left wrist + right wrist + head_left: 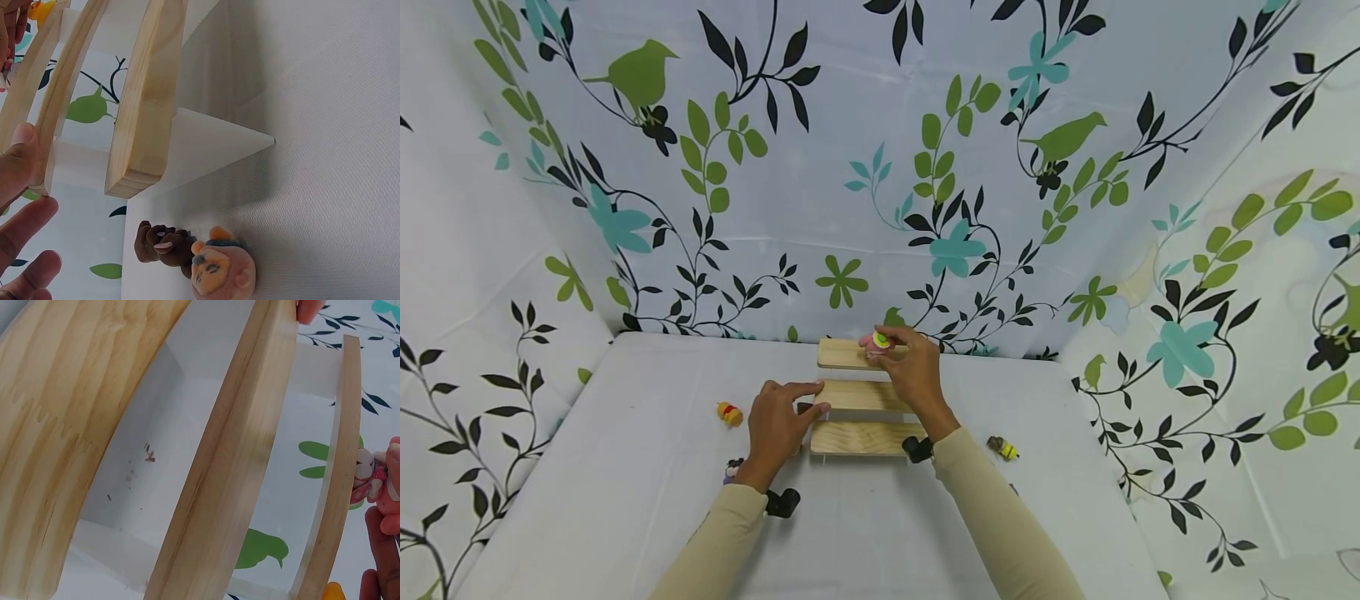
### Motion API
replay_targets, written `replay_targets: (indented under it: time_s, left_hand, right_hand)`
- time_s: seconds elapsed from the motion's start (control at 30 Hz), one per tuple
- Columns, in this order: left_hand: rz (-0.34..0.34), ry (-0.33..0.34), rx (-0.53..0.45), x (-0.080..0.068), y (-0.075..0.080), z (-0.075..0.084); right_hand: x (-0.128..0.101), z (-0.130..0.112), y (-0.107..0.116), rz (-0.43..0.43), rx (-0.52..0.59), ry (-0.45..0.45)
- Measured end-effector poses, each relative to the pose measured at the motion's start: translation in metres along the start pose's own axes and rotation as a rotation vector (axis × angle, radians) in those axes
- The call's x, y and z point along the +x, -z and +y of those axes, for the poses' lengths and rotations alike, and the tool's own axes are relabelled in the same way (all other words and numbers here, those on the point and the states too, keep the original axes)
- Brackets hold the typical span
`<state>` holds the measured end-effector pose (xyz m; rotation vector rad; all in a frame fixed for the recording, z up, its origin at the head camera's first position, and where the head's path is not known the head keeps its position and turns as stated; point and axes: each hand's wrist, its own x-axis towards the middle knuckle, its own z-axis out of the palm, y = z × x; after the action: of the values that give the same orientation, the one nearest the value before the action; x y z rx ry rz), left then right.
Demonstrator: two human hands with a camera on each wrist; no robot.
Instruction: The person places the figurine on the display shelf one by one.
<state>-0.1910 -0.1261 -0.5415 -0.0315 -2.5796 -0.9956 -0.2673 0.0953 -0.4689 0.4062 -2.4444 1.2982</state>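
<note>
right hand: your right hand [916,377] pinches the small pink figure with a green-and-yellow top [877,342], setting it on the far, top step of the three-step pale wooden stand [859,437].
left hand: your left hand [777,425] has fingers straight, fingertips [24,136] touching the left end of the middle step.
left of stand: small orange-and-yellow figure [729,413] lies on the white table [625,467].
right of stand: small yellow-and-brown figure [1003,449], near edge.

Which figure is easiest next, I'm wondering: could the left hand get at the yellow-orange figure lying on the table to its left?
Probably yes. The left hand only touches the middle step's end with straight fingers and holds nothing, and bare table lies between it and the yellow-orange figure.
</note>
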Motion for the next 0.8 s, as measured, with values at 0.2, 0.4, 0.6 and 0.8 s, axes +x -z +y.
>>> replay_targets:
  time_s: [0.2, 0.4, 0.6, 0.8]
  left_hand:
    - [-0.005, 0.006, 0.004, 0.000, 0.000, 0.001]
    - [-0.008, 0.013, 0.003, 0.001, 0.000, 0.001]
    - [-0.007, 0.013, 0.005, 0.001, -0.001, 0.000]
    - [-0.007, 0.009, 0.008, 0.001, -0.001, 0.000]
  right_hand:
    - [-0.001, 0.000, 0.001, -0.004, -0.003, 0.008]
    - [-0.001, 0.000, 0.002, -0.002, -0.003, 0.012]
    - [0.000, -0.001, 0.005, 0.000, 0.002, 0.012]
    - [-0.001, -0.004, 0.012, 0.023, -0.031, 0.026]
